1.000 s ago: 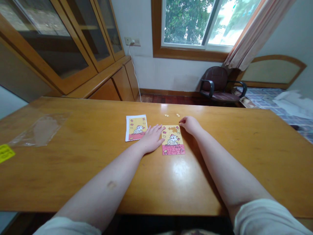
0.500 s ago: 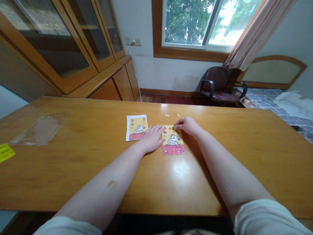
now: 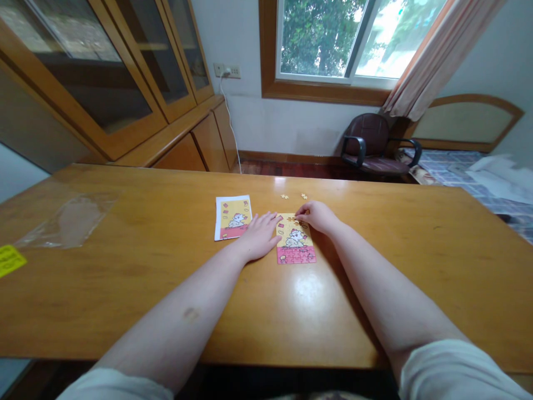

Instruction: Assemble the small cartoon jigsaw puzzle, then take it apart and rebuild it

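A small yellow and pink jigsaw puzzle (image 3: 295,240) with a white cartoon animal lies flat on the table, a few gaps showing near its top. My left hand (image 3: 261,235) rests flat with fingers spread, its fingertips at the puzzle's left edge. At the upper right of the puzzle, my right hand (image 3: 317,215) has thumb and fingers pinched together over the gaps; whatever is between them is too small to make out. Two loose puzzle pieces, one on the left (image 3: 284,196) and one on the right (image 3: 303,196), lie just beyond the puzzle.
A printed picture card (image 3: 234,218) showing the same design lies left of my left hand. Farther left are a clear plastic bag (image 3: 70,222) and a yellow label (image 3: 11,260). The wooden table (image 3: 166,194) reaches toward a cabinet (image 3: 175,139) and an office chair (image 3: 372,144).
My right hand has shifted very slightly left and down over the top of the puzzle, still pinched. My left hand, the card and the loose pieces stay in place.
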The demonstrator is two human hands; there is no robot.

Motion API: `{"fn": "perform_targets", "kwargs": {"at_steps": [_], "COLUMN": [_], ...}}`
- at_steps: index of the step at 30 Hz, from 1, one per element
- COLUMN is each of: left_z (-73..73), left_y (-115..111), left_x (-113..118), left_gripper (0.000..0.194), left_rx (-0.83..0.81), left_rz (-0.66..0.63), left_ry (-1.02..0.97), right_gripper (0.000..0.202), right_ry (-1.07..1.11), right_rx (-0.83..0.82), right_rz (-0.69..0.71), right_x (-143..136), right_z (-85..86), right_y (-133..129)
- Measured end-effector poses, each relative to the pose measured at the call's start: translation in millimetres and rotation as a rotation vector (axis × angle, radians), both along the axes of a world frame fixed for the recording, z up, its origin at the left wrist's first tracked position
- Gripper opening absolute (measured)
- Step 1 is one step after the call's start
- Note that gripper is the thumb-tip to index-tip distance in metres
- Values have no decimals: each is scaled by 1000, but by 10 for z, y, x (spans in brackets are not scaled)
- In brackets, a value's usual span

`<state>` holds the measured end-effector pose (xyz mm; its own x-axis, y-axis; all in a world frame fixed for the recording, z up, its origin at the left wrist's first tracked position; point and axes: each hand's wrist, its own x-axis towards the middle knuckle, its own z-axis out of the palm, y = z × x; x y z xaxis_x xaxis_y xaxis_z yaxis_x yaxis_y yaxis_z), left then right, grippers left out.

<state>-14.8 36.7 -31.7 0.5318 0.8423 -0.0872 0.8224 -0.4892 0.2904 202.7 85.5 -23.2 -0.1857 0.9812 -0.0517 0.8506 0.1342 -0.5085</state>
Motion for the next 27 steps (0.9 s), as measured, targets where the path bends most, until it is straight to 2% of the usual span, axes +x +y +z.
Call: {"fn": "perform_targets", "kwargs": {"at_steps": [5,14,27], "left_z": [-16,-5,14], "left_y": [10,4,-3], "left_x": [-5,-2,4], "left_gripper": [60,59,59], "left_rx": [2,-10,-14], "left_rz": [-4,0,5], "left_ry": [-10,-12,-8], "right_gripper": [7,8,8], "right_ry": [-5,5,-18], "right_rx": [79,-22,-29], "right_rz": [-12,57,59], "right_x": [30,92,90], "right_z": [32,71,23], "right_y": [1,-6,16]}}
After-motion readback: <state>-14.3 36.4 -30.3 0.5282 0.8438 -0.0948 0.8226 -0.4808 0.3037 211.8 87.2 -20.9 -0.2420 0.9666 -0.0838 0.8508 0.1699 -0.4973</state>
